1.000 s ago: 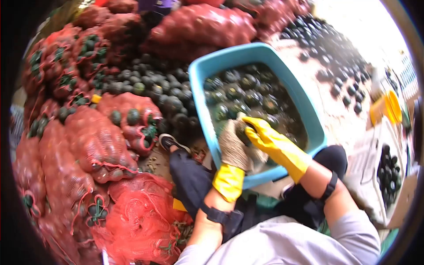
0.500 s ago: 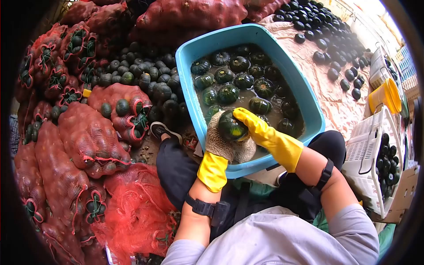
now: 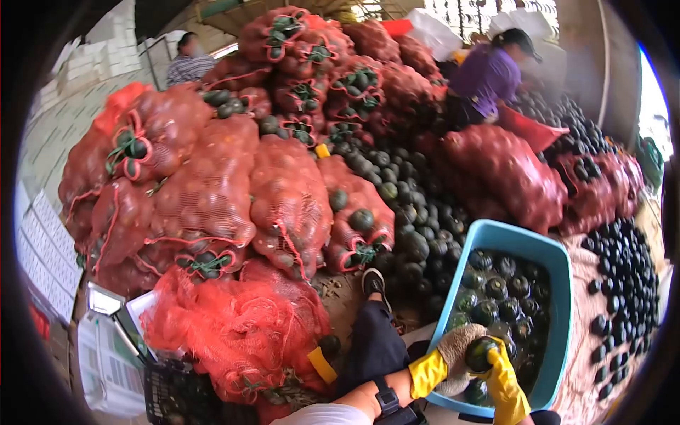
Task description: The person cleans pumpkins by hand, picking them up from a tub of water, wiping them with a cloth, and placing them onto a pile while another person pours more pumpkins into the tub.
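My left hand (image 3: pixel 453 350), in a yellow glove under a rough beige scrubbing mitt, cups a small dark green pumpkin (image 3: pixel 480 352) over the near edge of a blue tub (image 3: pixel 561 297). In a yellow rubber glove, my right hand (image 3: pixel 504 372) grips the same pumpkin from the right. The tub holds murky water and several more dark green pumpkins (image 3: pixel 496 289). Both hands are at the bottom right of the view.
Red mesh sacks (image 3: pixel 212 184) full of pumpkins are piled high on the left and behind. Loose pumpkins (image 3: pixel 414 212) lie heaped beside the tub and spread on a cloth (image 3: pixel 623 283) at right. Two other people (image 3: pixel 489 74) work at the back. My shoe (image 3: pixel 373 282) rests near the tub.
The camera has tilted up and swung left, so the tub and hands have dropped to the bottom right. Both hands still hold the pumpkin over the tub.
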Motion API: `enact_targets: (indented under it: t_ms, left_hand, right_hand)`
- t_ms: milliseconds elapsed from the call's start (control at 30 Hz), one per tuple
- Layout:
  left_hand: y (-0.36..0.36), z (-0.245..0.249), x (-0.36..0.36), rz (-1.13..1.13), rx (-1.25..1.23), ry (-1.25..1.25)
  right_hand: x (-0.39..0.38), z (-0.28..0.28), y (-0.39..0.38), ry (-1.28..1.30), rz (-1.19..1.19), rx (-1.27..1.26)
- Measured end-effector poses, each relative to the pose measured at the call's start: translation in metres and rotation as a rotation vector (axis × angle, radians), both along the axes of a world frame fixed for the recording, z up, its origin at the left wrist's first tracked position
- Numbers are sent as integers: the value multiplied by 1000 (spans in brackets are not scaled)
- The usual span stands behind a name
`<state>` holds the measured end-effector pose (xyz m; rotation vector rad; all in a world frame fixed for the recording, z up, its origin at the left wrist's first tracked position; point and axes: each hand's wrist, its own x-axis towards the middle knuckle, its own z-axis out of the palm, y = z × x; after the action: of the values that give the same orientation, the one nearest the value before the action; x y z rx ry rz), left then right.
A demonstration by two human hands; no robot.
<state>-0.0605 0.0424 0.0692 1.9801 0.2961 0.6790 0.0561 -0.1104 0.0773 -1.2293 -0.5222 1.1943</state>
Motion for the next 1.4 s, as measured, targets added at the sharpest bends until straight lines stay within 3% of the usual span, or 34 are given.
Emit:
enact_targets:
  t_ms: [33, 67, 100, 133, 167, 267, 300, 333, 367, 400, 433, 467, 500, 533, 567, 633, 733, 767, 800, 867, 933, 1067, 1133, 1200, 1267, 1400]
  left_hand:
    - [-4, -4, 0, 64, 12, 11]
    - [-13, -41, 16, 108, -143, 51]
    - [-31, -42, 12, 411, 22, 41]
    - [-30, -59, 22, 391, -90, 72]
    - [-29, -77, 31, 378, -201, 104]
    - [-20, -70, 29, 357, -52, 78]
    - [-12, -53, 22, 282, -22, 73]
    - [-8, -46, 14, 216, 214, 62]
    - [1, -16, 8, 71, 80, 62]
    - [-4, -35, 14, -1, -163, -25]
    - [-10, -68, 25, -74, -400, -113]
    - [-13, -51, 18, -27, -335, -69]
    - [-17, -30, 11, 58, -292, -34]
    - [-25, -18, 7, 144, -296, -18]
    - [-31, -6, 3, 229, -314, -9]
    - [-20, -140, 71, 450, 59, 178]
    - [-8, -155, 80, 278, 196, 174]
    - [-13, -165, 82, 420, 343, -60]
    - [-12, -146, 73, 314, 242, -3]
    - [1, -58, 28, 90, 45, 113]
    - [3, -72, 27, 37, -64, -75]
    - [-5, -17, -3, 57, -115, 6]
    - [-9, -13, -2, 2, -292, 62]
    - [-10, -25, 11, -92, -679, 115]
    - [-15, -32, 3, 127, -180, -336]
    - [-24, -19, 5, 195, -248, -77]
  right_hand:
    - [6, -36, 7, 511, -162, -79]
    - [23, -79, 7, 716, -133, 34]
    - [18, -83, 19, 442, -325, -79]
    - [8, -87, 25, 168, -518, -192]
    - [13, -79, 23, -135, -368, -173]
    - [33, -75, 18, -1062, -156, -145]
    - [12, -34, 18, -987, -109, -171]
    - [3, -28, 12, -1012, -112, -145]
    - [-2, -16, 8, -1008, -95, -105]
    - [-5, -3, 5, -1003, -78, -65]
    - [-4, 7, 0, -672, -47, -40]
    - [-3, 13, -1, -339, -17, -9]
    - [5, -17, 7, -70, -104, -54]
    - [18, -60, 7, -13, -216, 14]
    - [34, -141, -2, -345, -311, 68]
    - [46, -179, 7, -865, -314, 80]
    - [35, -56, 2, -1426, -7, -85]
    - [26, -33, 10, -1119, 75, 16]
    - [16, -9, 19, -803, 133, 85]
    - [21, -34, 2, -603, 97, 6]
    - [-2, 28, 2, -509, 71, -163]
    - [29, -38, 3, -503, 61, -84]
    - [26, -35, 1, -483, 67, -90]
    - [20, -29, -2, -387, 53, -98]
    - [19, -29, -3, -240, 21, -83]
    - [26, -76, -5, 377, -171, 38]
